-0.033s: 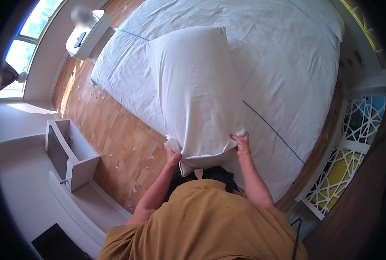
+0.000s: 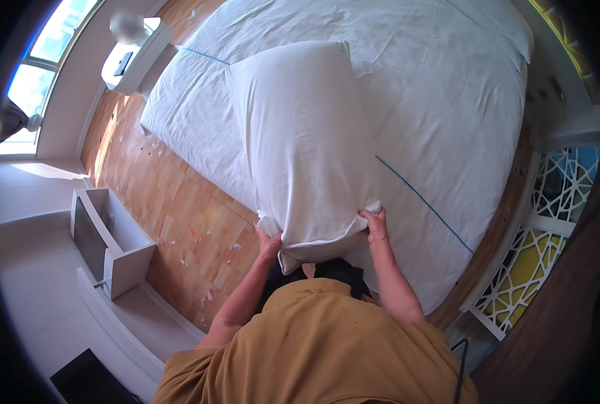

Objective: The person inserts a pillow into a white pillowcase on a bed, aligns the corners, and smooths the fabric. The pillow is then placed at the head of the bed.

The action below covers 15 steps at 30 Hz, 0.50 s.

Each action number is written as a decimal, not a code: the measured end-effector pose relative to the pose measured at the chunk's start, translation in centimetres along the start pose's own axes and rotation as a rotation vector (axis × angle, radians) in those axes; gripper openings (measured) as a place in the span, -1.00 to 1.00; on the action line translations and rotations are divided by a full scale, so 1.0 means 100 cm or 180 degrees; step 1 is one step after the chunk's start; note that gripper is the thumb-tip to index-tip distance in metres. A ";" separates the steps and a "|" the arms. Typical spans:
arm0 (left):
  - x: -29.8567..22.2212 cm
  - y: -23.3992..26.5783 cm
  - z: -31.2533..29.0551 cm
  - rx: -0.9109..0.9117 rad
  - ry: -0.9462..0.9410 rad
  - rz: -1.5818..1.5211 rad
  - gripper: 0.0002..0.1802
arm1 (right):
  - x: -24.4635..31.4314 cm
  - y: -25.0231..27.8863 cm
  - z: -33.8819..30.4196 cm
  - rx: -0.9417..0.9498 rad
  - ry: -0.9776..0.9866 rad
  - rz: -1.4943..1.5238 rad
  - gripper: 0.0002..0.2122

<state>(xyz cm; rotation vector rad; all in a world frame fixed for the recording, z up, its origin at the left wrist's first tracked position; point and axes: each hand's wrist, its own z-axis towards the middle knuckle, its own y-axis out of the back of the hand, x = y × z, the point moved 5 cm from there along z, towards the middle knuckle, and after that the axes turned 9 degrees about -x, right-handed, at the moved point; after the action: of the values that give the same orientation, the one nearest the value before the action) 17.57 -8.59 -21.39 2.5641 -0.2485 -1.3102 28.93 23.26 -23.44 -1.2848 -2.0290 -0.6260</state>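
A plump pillow in a white pillowcase (image 2: 300, 135) lies lengthwise over the near edge of the bed, its near end close to my body. My left hand (image 2: 268, 242) is closed on the left corner of the pillowcase's hemmed near end, thumb on top. On the right, my right hand (image 2: 375, 222) pinches the other corner, where the cloth folds up between thumb and fingers. Between my hands the hem sags in a shallow curve, with a white corner of pillow or cloth showing below it. My fingertips are partly hidden by the fabric.
A white sheet (image 2: 441, 121) covers the wide bed, crossed by a blue line (image 2: 421, 196). Small scraps litter the wooden floor (image 2: 179, 202) on the left. A white open cabinet (image 2: 130, 269), a white side table (image 2: 138, 60) and a lattice panel (image 2: 522, 276) stand around.
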 end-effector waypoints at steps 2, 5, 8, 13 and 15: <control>-0.002 0.000 -0.005 0.0018 0.0128 -0.0054 -0.11 | -0.012 0.006 0.008 0.0000 -0.0350 0.0066 -0.59; 0.002 0.008 -0.003 -0.0088 0.0283 -0.0064 -0.10 | -0.015 0.009 0.019 -0.0231 0.0207 -0.0503 -0.65; 0.008 0.023 0.015 -0.0389 -0.0253 0.0780 -0.09 | 0.003 0.006 0.015 -0.0566 0.1067 -0.1852 -0.59; 0.005 0.026 0.031 -0.0590 -0.0299 0.1560 -0.12 | 0.036 -0.003 -0.002 -0.0739 0.1860 -0.3416 -0.28; 0.027 0.020 0.042 -0.0045 0.0098 0.0374 -0.19 | 0.034 0.000 0.011 -0.0454 0.1794 -0.3321 -0.21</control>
<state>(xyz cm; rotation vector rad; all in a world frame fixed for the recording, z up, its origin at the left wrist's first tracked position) 15.69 -11.84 -25.23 2.5143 -0.3765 -1.2251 27.59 26.07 -21.67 0.0434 -2.0425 -1.4129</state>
